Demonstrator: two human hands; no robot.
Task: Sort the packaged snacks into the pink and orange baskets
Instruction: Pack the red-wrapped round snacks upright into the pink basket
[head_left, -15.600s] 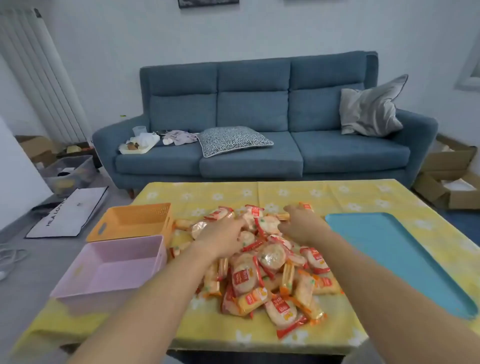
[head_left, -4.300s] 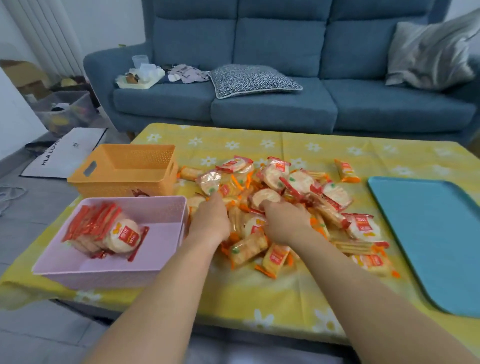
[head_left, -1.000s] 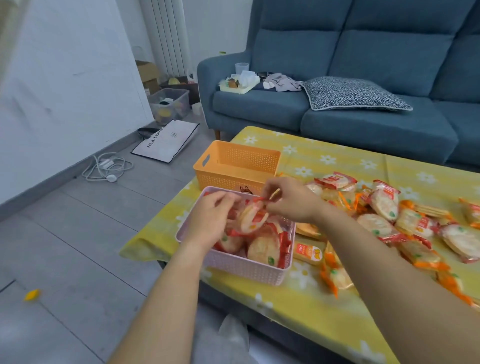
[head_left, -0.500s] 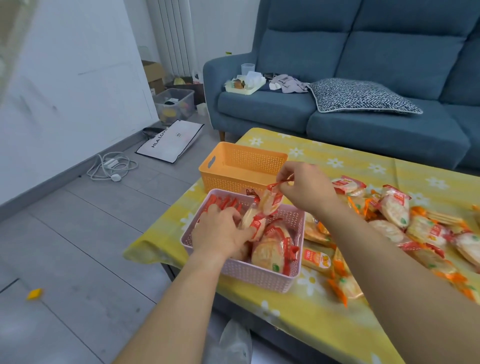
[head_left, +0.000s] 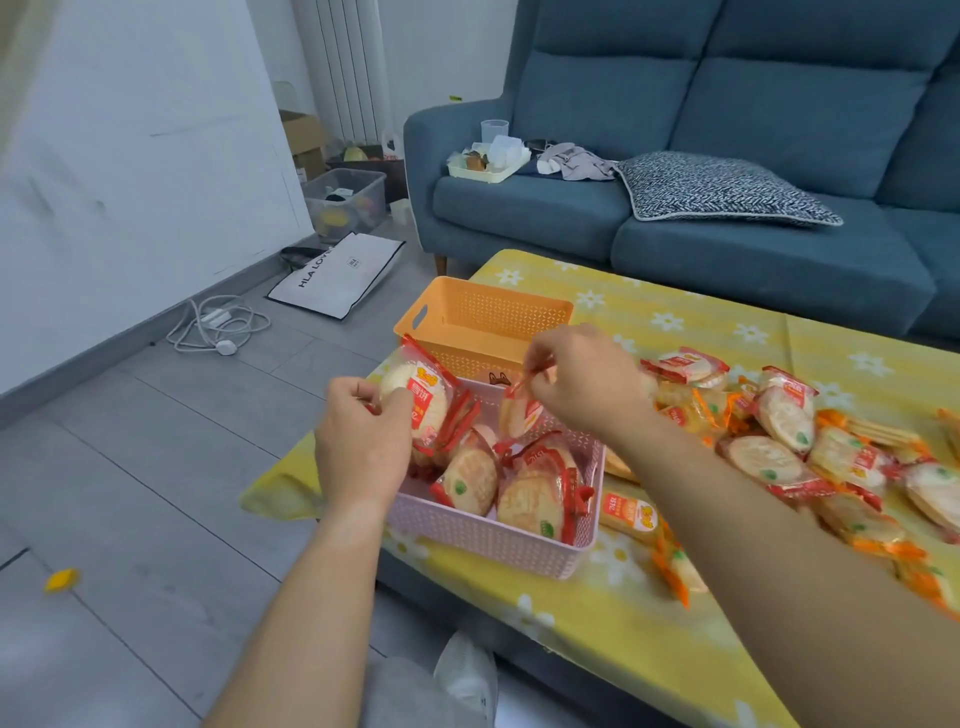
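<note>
Pink basket (head_left: 493, 540) has filled with red cracker packets (head_left: 530, 499); the left hand (head_left: 363, 441) now grips a lifted stack (head_left: 421, 395), the right hand (head_left: 587, 379) pinches one packet (head_left: 519, 410); orange basket (head_left: 483, 322) stays empty.

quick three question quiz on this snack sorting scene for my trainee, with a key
1. True or false: the left hand holds nothing.
2. Above the pink basket, the right hand pinches: A) a red-edged packet B) a cup C) a cable.
3. Which basket stands nearer the sofa?

Key: 1 false, it grips a round packet. 2 A. 3 the orange basket.
</note>
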